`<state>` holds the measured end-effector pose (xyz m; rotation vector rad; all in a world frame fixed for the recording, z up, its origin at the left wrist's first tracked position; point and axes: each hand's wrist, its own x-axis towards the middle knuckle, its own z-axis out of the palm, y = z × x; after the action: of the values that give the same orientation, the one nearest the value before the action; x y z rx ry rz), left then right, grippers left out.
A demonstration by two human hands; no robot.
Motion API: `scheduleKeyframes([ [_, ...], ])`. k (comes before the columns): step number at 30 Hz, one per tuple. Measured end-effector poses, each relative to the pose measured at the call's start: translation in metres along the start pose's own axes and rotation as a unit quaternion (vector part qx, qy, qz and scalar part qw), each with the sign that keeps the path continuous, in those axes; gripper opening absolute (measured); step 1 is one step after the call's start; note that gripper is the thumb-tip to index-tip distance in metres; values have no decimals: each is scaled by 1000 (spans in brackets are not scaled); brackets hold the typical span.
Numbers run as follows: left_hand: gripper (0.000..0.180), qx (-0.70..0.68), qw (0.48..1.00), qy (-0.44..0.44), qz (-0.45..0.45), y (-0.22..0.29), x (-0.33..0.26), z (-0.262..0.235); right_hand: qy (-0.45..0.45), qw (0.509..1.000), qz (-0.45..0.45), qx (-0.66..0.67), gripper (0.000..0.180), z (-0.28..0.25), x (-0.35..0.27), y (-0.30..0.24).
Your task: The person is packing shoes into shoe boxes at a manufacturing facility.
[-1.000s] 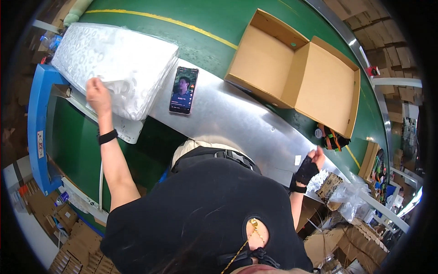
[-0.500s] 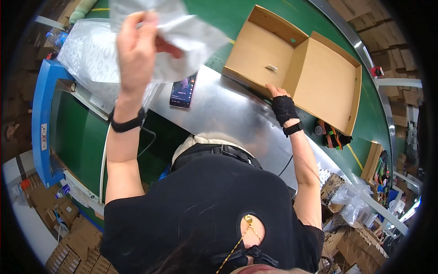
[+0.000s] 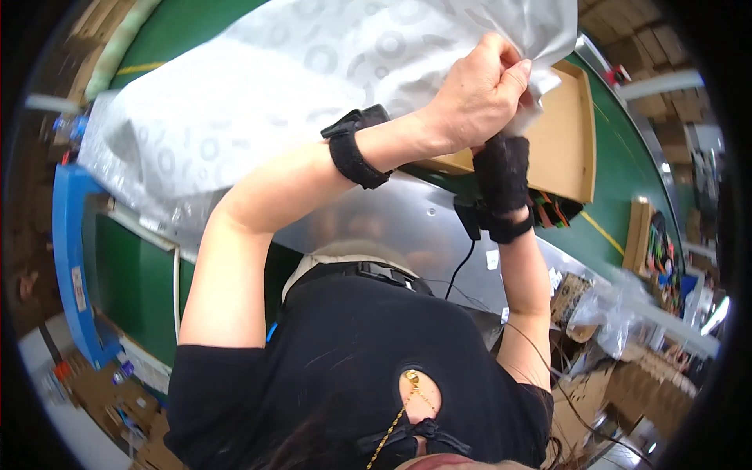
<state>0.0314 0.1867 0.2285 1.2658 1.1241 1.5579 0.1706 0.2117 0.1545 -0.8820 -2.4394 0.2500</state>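
- White patterned plastic bag [image 3: 313, 86] is now up in the air right in front of you, filling most of the far-left view. A second ago one like it was still lying on the stack at the far left, and your left hand was only touching it.
- Your left hand [image 3: 478, 98] is clenched tight on the bag's edge near the top right. Half a second ago it held the bag loosely overhead; now it's pulled across to meet the other hand.
- Your right hand [image 3: 501, 168], in the black fingerless glove, has come off the cardboard box [image 3: 568, 133], where it was resting half a second ago. It's tucked right under the left hand at the same bag edge. The fingers are hidden behind the left fist and the plastic, so I can't tell if they're pinching it or not.
- Both hands meeting at one edge looks to me like you're working the bag's mouth open, but that's a guess.
- The box sits on the far right, half hidden behind the bag and your hands.
- The rest of the bag stack [image 3: 117, 164] is on the far left, next to the blue frame [image 3: 70, 235].
- The phone that lay on the metal table [image 3: 407, 227] earlier is out of sight now, covered by your arms.
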Motion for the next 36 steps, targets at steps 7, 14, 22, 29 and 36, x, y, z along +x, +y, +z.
scheduleKeyframes([
  [7, 47, 450, 852, 49, 264, -62, 14, -13, 303, 908, 283, 56, 25, -49, -15, 117],
  [14, 55, 739, 667, -21, 98, -132, -29, -99, 617, 657, 341, 267, 44, -112, -68, 254],
  [22, 79, 622, 735, 198, -185, -177, -47, -175, 573, 599, 458, 321, 46, -137, -160, 370],
  [29, 64, -13, 896, 110, -430, -186, -71, -195, 249, 730, 410, 486, 41, -82, -207, 271],
  [36, 54, 63, 932, 106, -341, -197, -67, -124, -58, 971, 232, -19, 58, 0, -133, 167],
])
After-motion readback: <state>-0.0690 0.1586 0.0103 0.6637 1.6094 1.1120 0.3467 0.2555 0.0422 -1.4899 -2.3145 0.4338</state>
